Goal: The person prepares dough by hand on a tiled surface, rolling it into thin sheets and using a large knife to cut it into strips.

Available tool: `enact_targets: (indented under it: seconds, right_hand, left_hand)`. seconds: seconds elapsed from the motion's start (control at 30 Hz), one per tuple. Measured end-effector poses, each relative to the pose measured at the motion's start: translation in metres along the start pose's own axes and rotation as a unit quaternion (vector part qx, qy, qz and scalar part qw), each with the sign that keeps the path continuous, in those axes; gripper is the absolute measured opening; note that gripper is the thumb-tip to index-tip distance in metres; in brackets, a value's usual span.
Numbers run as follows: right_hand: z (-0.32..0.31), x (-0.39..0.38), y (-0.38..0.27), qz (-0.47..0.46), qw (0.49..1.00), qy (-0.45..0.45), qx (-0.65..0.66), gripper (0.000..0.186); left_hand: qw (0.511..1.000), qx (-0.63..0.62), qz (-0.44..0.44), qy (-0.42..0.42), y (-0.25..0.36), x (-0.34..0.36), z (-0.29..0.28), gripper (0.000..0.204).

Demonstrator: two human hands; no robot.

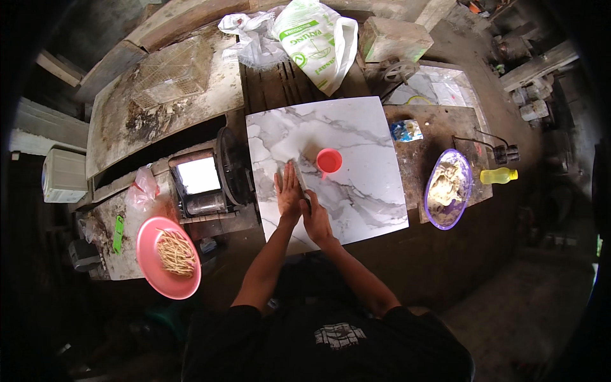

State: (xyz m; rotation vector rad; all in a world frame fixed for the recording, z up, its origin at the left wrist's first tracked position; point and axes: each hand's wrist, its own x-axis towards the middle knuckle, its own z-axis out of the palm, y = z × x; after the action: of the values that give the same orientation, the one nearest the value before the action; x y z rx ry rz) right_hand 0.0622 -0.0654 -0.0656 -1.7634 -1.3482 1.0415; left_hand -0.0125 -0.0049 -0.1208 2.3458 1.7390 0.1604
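My left hand (289,194) lies flat on a white marble-patterned board (363,204), fingers straight and pointing away from me. Along its right side runs a narrow grey blade-like strip (299,176); its exact kind is too small to tell. At the strip's near end my right hand (316,219) is closed round it, touching or almost touching the left wrist. Pale powder (293,143) dusts the board beyond my left fingertips. Just right of the strip stands a red plastic cup (329,161), its handle turned toward me.
Left of the board sits a dark machine with a wheel (230,165). A pink basin (147,254) holds pale strips at the near left. To the right are a purple basket (450,223) with a pale mass, and a yellow bottle (498,176). Plastic bags (318,44) lie behind.
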Motion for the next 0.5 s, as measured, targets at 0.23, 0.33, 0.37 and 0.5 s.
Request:
enact_targets:
  seconds: [0.23, 0.33, 0.37, 0.5]
  right_hand:
    - [0.002, 0.004, -0.001, -0.028, 0.999, -0.021, 0.006, 0.038]
    - [0.001, 0.005, -0.01, -0.008, 0.999, -0.046, -0.012, 0.037]
    - [0.0, 0.005, -0.011, -0.001, 0.998, -0.053, -0.022, 0.037]
    - [0.002, 0.008, -0.013, 0.011, 0.997, -0.056, -0.054, 0.037]
  left_hand:
    - [0.999, -0.021, 0.001, 0.025, -0.006, -0.003, -0.013, 0.063]
    - [1.0, -0.008, -0.006, 0.021, -0.011, -0.002, -0.013, 0.059]
    - [1.0, 0.011, -0.01, 0.002, -0.012, -0.002, -0.013, 0.058]
    - [1.0, 0.027, -0.006, 0.002, -0.012, -0.001, -0.016, 0.054]
